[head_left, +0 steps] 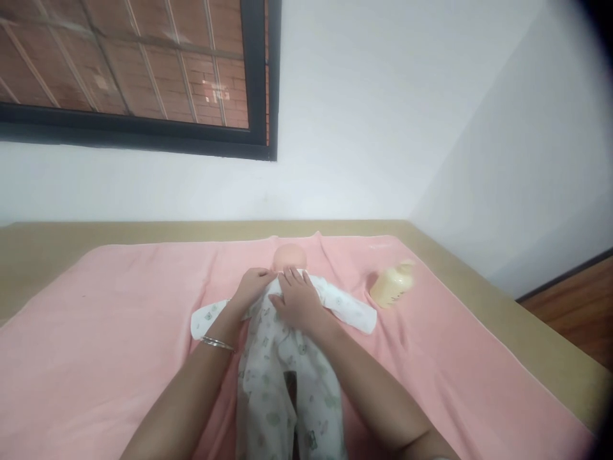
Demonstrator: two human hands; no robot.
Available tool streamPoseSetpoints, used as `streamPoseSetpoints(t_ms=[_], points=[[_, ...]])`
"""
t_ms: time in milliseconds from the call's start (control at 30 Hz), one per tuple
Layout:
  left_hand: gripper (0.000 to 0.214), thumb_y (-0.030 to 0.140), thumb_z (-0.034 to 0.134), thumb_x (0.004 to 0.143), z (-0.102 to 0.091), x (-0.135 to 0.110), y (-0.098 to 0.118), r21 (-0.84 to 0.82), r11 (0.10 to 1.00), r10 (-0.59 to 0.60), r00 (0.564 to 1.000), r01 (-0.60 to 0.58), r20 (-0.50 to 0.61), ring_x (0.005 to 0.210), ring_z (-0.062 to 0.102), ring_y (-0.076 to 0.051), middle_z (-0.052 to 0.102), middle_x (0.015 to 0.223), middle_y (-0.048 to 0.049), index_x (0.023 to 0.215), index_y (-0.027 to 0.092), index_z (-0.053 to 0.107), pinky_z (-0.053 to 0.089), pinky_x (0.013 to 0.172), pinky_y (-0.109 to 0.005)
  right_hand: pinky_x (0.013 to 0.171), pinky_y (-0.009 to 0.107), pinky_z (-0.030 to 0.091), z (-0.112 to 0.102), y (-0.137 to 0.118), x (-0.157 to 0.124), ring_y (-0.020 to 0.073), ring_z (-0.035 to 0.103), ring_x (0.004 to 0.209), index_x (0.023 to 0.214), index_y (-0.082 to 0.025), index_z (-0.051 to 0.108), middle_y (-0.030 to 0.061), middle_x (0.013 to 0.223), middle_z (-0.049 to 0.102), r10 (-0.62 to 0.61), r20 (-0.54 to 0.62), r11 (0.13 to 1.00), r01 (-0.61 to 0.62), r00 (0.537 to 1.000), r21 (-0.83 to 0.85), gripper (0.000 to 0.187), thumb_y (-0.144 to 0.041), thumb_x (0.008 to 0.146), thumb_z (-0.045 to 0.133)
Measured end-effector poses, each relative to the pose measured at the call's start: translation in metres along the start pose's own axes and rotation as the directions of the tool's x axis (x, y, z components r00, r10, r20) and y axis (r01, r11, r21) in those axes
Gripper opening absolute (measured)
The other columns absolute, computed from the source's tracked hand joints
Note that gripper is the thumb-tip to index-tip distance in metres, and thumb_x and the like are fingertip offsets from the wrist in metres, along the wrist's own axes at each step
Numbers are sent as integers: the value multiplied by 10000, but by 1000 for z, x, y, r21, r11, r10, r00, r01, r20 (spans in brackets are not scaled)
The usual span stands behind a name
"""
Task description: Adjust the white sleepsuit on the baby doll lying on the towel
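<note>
A doll (289,255) lies on a pink blanket, with its smooth round head at the far end. It is dressed in a white baby romper (268,377) with small printed figures; the sleeves spread to both sides and the legs reach toward me. My left hand (253,287) is closed at the collar on the left, its fingertips pinching the fabric near the neck. Flat on the chest just below the head rests my right hand (301,300), fingers stretched out and apart. The doll's neck is mostly hidden by my fingers.
A pale yellow baby bottle (393,285) lies tilted on the pink blanket (119,332), right of the sleeve. The blanket is wrinkled over a tan surface (483,306). Behind are a white wall (345,128) and a dark-framed window (258,83).
</note>
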State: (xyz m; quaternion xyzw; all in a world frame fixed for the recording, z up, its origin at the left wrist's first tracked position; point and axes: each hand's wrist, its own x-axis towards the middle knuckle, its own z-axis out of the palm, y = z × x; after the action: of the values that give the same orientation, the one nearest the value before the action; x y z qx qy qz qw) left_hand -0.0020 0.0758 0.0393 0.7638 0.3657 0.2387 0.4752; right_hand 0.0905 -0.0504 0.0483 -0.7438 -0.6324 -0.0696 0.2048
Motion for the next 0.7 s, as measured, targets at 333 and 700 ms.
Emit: streamPoseSetpoints(t_ms=[333,700], points=[[362,472,563,648,4,5,-10,-25,998,57,998,-57,7,627,503,-156,586,596,-6,598,120,629,362,554,-236,1083,472,113,9,-3,-5,288,192,1347,1333,-79,400,179,1410,353,67,-74,998,-68,995,-10,581,-415,861,435],[379,478,612,620,3,6,-14,-151,988,26,999,-23,20,649,542,-174,642,650,-32,668,107,677,396,571,-252,1077,482,118,11,-4,-7,293,205,1340,1317,-105,421,170,1405,362,47,-76,999,-47,996,-5,576,-413,833,481]])
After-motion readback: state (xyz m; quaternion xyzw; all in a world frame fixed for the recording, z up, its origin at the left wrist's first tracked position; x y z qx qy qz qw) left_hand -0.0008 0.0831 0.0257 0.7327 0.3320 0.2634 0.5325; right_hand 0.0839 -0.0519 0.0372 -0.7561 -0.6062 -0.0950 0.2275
